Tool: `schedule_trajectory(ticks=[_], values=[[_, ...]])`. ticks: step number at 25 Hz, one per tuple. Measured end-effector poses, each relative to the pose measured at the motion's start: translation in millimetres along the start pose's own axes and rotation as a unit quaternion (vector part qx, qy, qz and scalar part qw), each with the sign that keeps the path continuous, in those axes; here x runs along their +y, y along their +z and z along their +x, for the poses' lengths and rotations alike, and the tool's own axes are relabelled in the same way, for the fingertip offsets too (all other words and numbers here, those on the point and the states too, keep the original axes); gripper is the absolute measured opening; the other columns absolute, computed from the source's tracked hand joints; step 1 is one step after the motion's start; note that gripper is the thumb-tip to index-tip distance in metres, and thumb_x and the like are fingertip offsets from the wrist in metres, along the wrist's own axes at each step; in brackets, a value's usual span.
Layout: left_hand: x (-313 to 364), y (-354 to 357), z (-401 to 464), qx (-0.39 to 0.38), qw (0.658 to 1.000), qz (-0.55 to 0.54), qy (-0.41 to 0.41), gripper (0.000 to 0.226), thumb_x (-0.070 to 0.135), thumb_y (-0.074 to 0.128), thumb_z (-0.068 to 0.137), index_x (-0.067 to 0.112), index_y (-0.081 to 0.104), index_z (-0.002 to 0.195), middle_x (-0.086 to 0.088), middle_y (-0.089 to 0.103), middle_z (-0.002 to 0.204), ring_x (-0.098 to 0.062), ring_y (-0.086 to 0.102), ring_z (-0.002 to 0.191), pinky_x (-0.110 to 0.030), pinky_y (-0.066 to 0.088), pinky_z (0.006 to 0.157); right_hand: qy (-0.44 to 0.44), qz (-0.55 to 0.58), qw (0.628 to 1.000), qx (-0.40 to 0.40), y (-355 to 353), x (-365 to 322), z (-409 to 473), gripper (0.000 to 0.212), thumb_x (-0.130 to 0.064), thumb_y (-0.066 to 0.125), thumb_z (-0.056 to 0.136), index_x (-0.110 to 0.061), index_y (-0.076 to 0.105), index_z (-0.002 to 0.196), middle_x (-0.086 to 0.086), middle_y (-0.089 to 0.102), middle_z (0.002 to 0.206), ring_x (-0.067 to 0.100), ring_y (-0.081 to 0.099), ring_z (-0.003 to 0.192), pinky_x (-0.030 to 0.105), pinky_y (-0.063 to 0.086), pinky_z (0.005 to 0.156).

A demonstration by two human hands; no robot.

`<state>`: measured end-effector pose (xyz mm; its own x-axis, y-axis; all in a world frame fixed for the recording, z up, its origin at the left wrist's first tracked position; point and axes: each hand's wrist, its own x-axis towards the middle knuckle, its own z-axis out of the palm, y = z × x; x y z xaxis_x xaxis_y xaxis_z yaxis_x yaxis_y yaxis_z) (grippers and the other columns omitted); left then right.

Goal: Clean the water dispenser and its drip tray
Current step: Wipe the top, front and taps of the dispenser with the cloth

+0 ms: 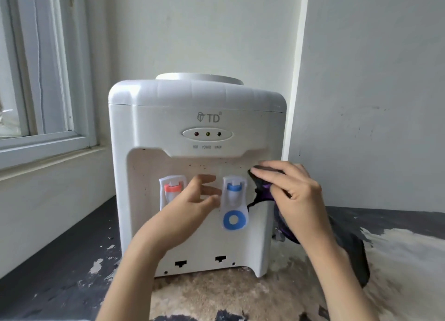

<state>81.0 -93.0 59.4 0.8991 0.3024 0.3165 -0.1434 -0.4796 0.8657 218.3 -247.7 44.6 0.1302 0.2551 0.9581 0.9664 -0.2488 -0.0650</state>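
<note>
Around: window (36,67) to the left, worn surface (60,260) under the water dispenser (192,108).
Left hand (190,207): fingers relaxed between the taps.
Right hand (296,195): fingers grasping a dark cloth (265,190).

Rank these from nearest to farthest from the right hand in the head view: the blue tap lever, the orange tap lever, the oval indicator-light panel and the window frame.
From the right hand, which holds a dark purple cloth:
1. Blue tap lever, just to its left.
2. Oval indicator-light panel, above and left.
3. Orange tap lever, further left, beyond the left hand.
4. Window frame, far left.
</note>
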Motion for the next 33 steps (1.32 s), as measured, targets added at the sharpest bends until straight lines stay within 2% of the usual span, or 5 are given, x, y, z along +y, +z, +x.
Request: schedule_trajectory(ticks=[10,15,19,28,33], values=[[-28.4,-0.4,-10.4,-0.142,0.987,0.010,-0.075,0.026,0.011,0.046,0.098,0.023,0.044,0.120,0.008,0.068,0.109,-0.003,0.066,0.095,-0.019,0.050,0.090,-0.045,0.072,0.996,-0.006,21.1,-8.8,-15.3,0.031,0.001,0.046,0.081,-0.006,0.075,0.087,0.006,0.062,0.100,0.020,0.057,0.091,0.033,0.052,0.077],[-31.9,-0.3,-7.5,-0.157,0.986,-0.001,-0.052,0.028,0.017,0.048,0.098,0.028,0.044,0.123,0.011,0.067,0.113,-0.004,0.063,0.102,-0.024,0.047,0.097,0.002,-0.117,0.993,0.000,46.1,-45.7,-11.0,0.040,-0.007,0.038,0.084,-0.010,0.064,0.114,0.003,0.057,0.116,0.021,0.049,0.105,0.035,0.049,0.084],[-33.8,-1.8,-8.1,-0.164,0.986,-0.001,-0.043,0.030,0.018,0.048,0.098,0.028,0.043,0.126,0.012,0.066,0.115,-0.003,0.061,0.104,-0.019,0.046,0.095,-0.059,-0.210,0.975,-0.051,45.8,-46.1,-11.6,0.038,-0.011,0.037,0.078,-0.019,0.067,0.099,-0.003,0.062,0.115,0.020,0.047,0.109,0.037,0.047,0.074],[-36.1,-2.6,-9.5,-0.158,0.986,-0.043,-0.028,0.028,0.019,0.049,0.097,0.029,0.045,0.122,0.011,0.060,0.119,-0.005,0.058,0.111,-0.023,0.044,0.101,0.032,-0.008,0.992,0.123,22.9,-45.8,-19.1,0.035,0.004,0.041,0.085,-0.005,0.069,0.105,0.000,0.058,0.112,0.014,0.049,0.108,0.018,0.039,0.096],[-59.5,29.2,-23.5,-0.061,0.991,-0.116,0.020,0.039,0.000,0.041,0.096,0.031,0.041,0.119,0.011,0.056,0.123,0.002,0.054,0.113,-0.012,0.044,0.091,-0.220,-0.186,0.953,-0.097,35.6,-23.6,-51.7,0.034,-0.009,0.046,0.095,-0.011,0.061,0.125,0.000,0.053,0.129,0.016,0.051,0.115,0.032,0.047,0.088]])
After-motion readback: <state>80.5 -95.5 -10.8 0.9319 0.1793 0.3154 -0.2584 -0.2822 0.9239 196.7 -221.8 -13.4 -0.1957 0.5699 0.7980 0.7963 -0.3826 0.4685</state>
